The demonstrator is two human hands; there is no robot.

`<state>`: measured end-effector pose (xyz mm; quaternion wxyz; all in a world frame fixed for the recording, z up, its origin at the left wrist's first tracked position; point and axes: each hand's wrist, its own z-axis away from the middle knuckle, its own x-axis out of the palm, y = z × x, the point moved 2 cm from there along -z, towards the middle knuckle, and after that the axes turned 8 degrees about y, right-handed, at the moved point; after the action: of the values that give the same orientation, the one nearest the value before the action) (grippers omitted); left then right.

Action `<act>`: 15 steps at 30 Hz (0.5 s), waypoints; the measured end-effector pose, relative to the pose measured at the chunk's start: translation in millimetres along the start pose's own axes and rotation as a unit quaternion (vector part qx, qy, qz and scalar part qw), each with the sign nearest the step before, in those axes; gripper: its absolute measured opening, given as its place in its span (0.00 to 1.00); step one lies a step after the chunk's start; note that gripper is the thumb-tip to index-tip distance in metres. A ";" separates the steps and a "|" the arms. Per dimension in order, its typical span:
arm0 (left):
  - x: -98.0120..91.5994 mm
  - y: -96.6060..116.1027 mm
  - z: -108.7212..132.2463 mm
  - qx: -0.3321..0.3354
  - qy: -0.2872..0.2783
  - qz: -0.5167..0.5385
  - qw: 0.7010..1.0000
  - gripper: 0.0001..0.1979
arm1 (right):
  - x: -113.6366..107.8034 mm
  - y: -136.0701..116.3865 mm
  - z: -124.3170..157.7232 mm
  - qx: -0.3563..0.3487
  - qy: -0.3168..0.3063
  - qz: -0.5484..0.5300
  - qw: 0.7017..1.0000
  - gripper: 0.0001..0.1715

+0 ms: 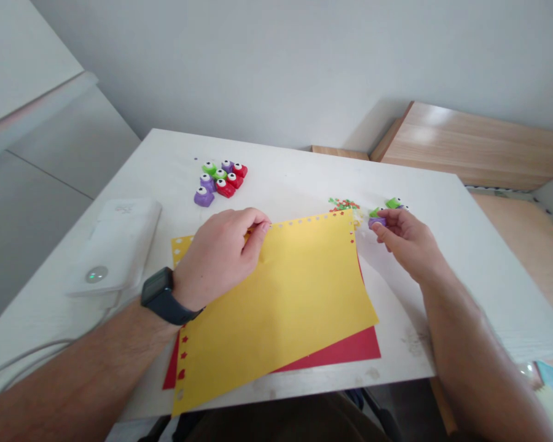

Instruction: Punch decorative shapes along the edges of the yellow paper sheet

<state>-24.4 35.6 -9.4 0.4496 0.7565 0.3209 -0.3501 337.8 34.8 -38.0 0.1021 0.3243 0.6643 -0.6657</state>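
A yellow sheet of paper [299, 288], with small shapes punched along its top and left edges, lies over a red sheet [336, 350]. My left hand [225, 252], with a dark watch on the wrist, is closed at the yellow sheet's far edge, thumb and fingers pinching it. Just right of the sheet's far right corner, my right hand [403, 236] has a small purple craft punch [376, 222] between thumb and fingers. A green punch [393, 202] stands right behind that hand, with another partly hidden beside it.
Several purple, green and red punches [221, 178] stand grouped at the back left. Small green and orange paper bits [344, 204] are heaped behind the sheet's right corner. A white device [115, 245] with a cable occupies the table's left side. Wooden boards [470, 141] stand beyond the right back.
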 end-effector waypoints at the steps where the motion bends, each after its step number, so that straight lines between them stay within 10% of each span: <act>1: -0.1 -0.1 0.0 0.001 0.001 -0.001 1.000 0.11 | 0.2 -0.7 -0.3 0.006 0.002 -0.012 1.000 0.26; 15: -0.5 -0.3 0.6 0.001 -0.001 -0.005 1.000 0.12 | 3.5 -6.9 4.3 0.041 -0.024 -0.078 0.996 0.31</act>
<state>-25.1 35.1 -9.3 0.4472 0.7551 0.3237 -0.3537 329.9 32.4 -34.7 0.0517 0.2593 0.6571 -0.7059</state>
